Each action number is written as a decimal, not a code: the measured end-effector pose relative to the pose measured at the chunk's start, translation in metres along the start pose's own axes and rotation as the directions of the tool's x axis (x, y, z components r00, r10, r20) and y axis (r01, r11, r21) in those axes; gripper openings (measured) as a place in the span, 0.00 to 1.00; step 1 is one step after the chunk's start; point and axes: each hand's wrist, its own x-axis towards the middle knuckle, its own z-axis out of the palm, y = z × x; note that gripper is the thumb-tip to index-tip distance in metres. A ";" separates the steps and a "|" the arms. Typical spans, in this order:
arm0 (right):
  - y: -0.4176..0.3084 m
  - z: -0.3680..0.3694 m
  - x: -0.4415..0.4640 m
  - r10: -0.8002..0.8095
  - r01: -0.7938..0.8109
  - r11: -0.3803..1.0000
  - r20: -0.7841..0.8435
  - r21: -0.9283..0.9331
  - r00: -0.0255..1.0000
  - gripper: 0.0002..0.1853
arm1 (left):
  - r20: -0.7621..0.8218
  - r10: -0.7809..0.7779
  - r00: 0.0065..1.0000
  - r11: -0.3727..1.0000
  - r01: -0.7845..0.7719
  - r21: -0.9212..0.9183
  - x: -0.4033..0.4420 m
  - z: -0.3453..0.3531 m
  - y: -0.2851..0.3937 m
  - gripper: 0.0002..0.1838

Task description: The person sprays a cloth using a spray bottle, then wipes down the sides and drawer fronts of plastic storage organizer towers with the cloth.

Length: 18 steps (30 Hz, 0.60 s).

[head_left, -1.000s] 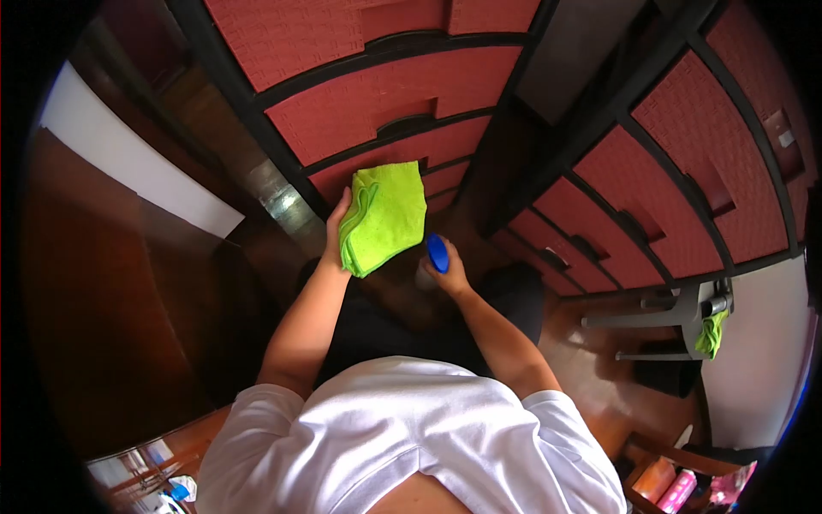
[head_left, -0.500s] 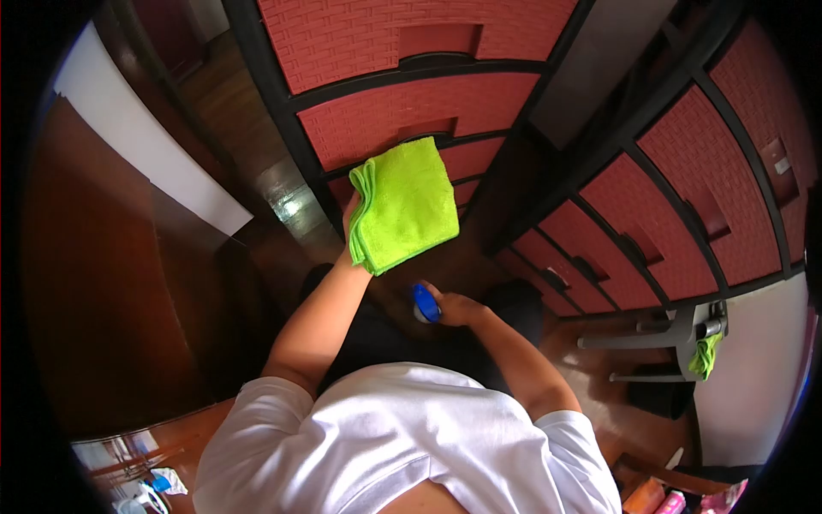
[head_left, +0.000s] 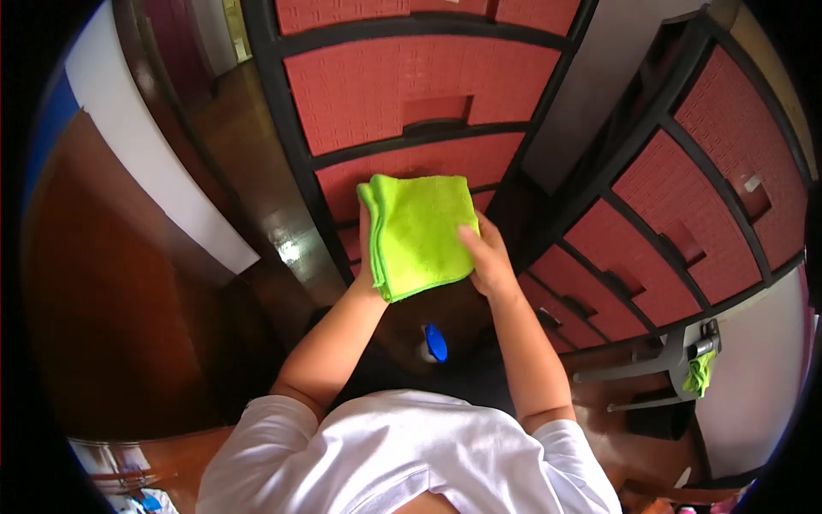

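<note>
With your right hand (head_left: pixel 494 264) clamped on the green cloth (head_left: pixel 425 233) before the red drawers (head_left: pixel 351 101) and your left hand (head_left: pixel 366 257) at its other edge, fingers hidden, grip impossible to tell, slack support there could let the folds slip open.

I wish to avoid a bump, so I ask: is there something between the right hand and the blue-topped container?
Nothing visible stands between the right hand and the blue-topped container; only a dark gap shows there. That hand grips the folded green cloth, which lies beside this path, not across it.
</note>
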 end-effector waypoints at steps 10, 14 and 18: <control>-0.197 0.070 0.033 -0.705 0.726 0.687 -0.219 0.027 0.675 0.21 | 0.591 0.669 0.450 -0.286 -0.578 0.764 0.002 0.109 0.098 0.26; -0.231 0.079 0.102 -0.784 0.618 0.575 -0.146 -0.537 0.603 0.22 | 0.834 0.541 0.110 -0.841 0.052 0.539 0.032 0.117 0.141 0.43; -0.172 0.171 0.171 -0.698 0.414 -0.483 0.624 -0.772 0.351 0.22 | 0.705 0.681 0.199 -0.683 -0.177 0.709 0.043 0.104 0.144 0.43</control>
